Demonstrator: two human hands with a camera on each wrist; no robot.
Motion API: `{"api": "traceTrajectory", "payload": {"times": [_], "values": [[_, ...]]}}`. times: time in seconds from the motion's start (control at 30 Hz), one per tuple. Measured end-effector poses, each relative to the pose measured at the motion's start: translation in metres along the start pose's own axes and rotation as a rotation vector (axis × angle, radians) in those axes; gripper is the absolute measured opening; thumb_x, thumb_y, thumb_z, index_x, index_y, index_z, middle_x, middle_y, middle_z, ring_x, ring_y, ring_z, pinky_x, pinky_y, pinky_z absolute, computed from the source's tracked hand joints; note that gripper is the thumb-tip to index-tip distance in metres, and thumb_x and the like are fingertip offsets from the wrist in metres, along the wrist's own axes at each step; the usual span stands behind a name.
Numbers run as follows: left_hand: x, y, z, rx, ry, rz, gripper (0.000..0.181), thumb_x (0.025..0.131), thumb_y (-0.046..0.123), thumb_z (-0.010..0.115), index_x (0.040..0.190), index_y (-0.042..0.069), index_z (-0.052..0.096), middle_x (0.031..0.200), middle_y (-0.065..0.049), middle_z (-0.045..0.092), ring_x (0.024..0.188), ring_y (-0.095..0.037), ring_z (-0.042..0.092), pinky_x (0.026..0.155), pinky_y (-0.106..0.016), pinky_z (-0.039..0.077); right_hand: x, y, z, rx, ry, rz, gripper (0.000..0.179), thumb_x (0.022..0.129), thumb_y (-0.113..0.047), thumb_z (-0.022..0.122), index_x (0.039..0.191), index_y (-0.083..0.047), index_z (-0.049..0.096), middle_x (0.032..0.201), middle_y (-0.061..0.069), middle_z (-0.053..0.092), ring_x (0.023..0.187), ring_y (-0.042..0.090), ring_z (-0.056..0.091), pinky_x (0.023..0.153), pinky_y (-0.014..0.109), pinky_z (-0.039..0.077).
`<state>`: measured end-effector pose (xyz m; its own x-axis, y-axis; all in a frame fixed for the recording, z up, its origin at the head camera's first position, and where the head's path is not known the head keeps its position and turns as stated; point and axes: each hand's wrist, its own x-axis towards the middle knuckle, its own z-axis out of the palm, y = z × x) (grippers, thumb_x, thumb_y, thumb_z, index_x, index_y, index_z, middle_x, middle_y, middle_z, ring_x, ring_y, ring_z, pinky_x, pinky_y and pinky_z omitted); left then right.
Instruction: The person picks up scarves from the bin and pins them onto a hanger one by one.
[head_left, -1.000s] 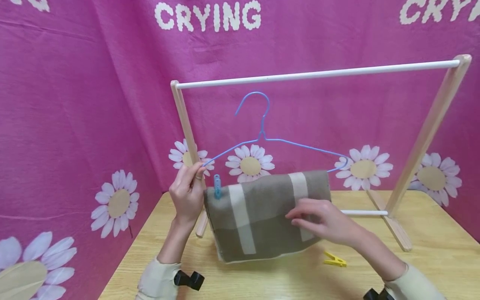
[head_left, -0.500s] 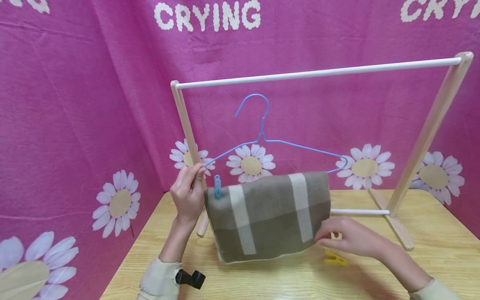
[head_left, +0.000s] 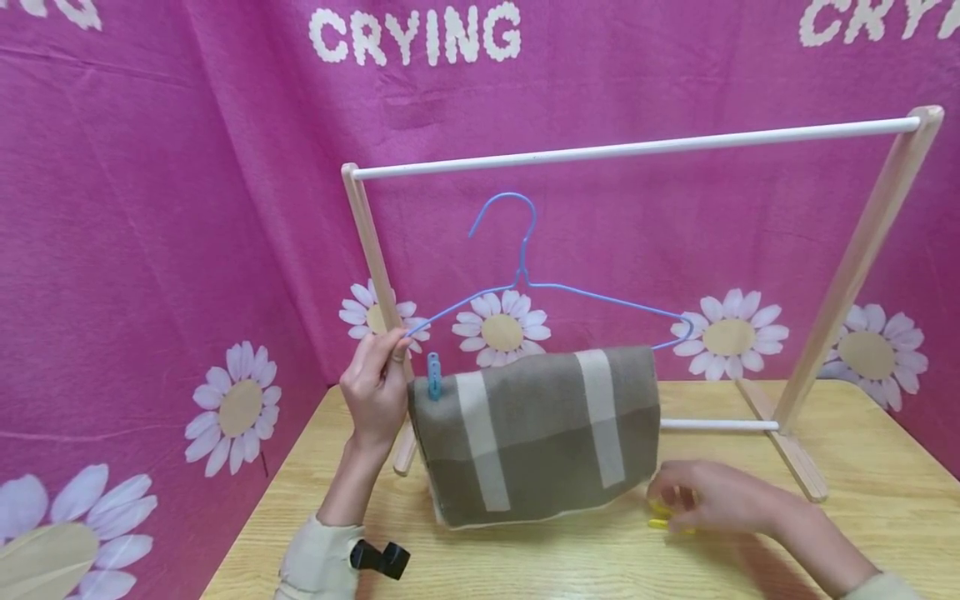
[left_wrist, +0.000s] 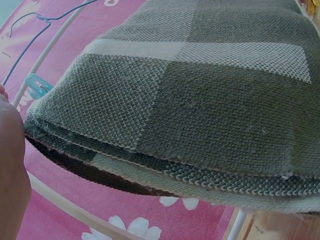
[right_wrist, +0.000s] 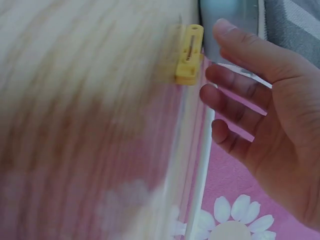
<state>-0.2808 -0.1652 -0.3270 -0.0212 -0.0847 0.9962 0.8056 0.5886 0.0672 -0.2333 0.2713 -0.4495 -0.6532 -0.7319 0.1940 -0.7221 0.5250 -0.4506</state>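
My left hand pinches the lower left corner of a blue wire hanger and holds it up. Over the hanger's bottom hangs a folded knit cloth, grey-brown with pale stripes; its layered edges face the left wrist camera. A blue clothespin is clipped to the cloth's top left corner. Low at the right, my right hand is at a yellow clothespin on the table, partly covering it in the head view. The right wrist view shows its loosely bent fingers beside the clothespin, not closed on it.
A rack with wooden side posts and a white top bar stands behind the cloth. Its white lower bar runs just above the wooden table. Pink fabric with white daisies surrounds the table.
My right hand has moved from in front of the cloth, down and right, to the yellow clothespin. The left hand keeps its hold, while the hanger has sunk very slightly.
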Motion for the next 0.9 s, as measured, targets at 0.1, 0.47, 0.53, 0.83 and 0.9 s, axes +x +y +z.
{"api": "traceTrajectory", "payload": {"times": [0.1, 0.47, 0.53, 0.83, 0.9], "values": [[-0.001, 0.000, 0.000, 0.010, 0.000, -0.002, 0.022, 0.092, 0.018, 0.070, 0.097, -0.003, 0.075, 0.063, -0.010, 0.049, 0.055, -0.016, 0.041, 0.047, -0.023, 0.031, -0.004, 0.004, 0.004, -0.005, -0.005, -0.001, 0.029, 0.080, -0.030, 0.081, 0.105, -0.024, 0.067, 0.085, -0.015, 0.058, 0.074, -0.003, 0.052, 0.061, 0.019, 0.046], [-0.004, -0.003, -0.001, 0.005, 0.025, 0.003, 0.025, 0.093, 0.019, 0.068, 0.094, -0.005, 0.075, 0.062, -0.010, 0.046, 0.053, -0.015, 0.036, 0.047, -0.022, 0.026, -0.009, 0.022, 0.013, 0.188, -0.026, -0.022, 0.041, 0.083, -0.026, 0.080, 0.121, -0.017, 0.068, 0.092, -0.009, 0.062, 0.077, 0.003, 0.055, 0.062, 0.020, 0.048], [-0.004, -0.004, -0.001, 0.011, 0.029, -0.001, 0.027, 0.093, 0.022, 0.068, 0.094, -0.005, 0.075, 0.061, -0.010, 0.044, 0.053, -0.014, 0.035, 0.047, -0.021, 0.024, -0.008, 0.024, 0.014, 0.200, -0.028, -0.039, 0.043, 0.082, -0.024, 0.080, 0.123, -0.015, 0.068, 0.091, -0.008, 0.061, 0.076, 0.003, 0.054, 0.062, 0.019, 0.047], [-0.004, -0.004, -0.002, 0.026, 0.033, -0.018, 0.027, 0.093, 0.023, 0.066, 0.094, -0.003, 0.075, 0.061, -0.010, 0.045, 0.052, -0.015, 0.034, 0.047, -0.020, 0.024, -0.006, 0.023, 0.009, 0.267, -0.048, -0.043, 0.039, 0.083, -0.015, 0.079, 0.120, -0.014, 0.067, 0.085, -0.005, 0.061, 0.073, -0.003, 0.050, 0.059, 0.019, 0.046], [-0.004, -0.004, -0.002, 0.031, 0.029, -0.019, 0.027, 0.093, 0.022, 0.066, 0.095, -0.003, 0.075, 0.061, -0.010, 0.044, 0.052, -0.015, 0.034, 0.047, -0.020, 0.024, -0.006, 0.021, 0.005, 0.251, -0.024, -0.038, 0.039, 0.083, -0.016, 0.079, 0.120, -0.015, 0.067, 0.083, -0.006, 0.060, 0.070, -0.004, 0.049, 0.058, 0.019, 0.047]]}}
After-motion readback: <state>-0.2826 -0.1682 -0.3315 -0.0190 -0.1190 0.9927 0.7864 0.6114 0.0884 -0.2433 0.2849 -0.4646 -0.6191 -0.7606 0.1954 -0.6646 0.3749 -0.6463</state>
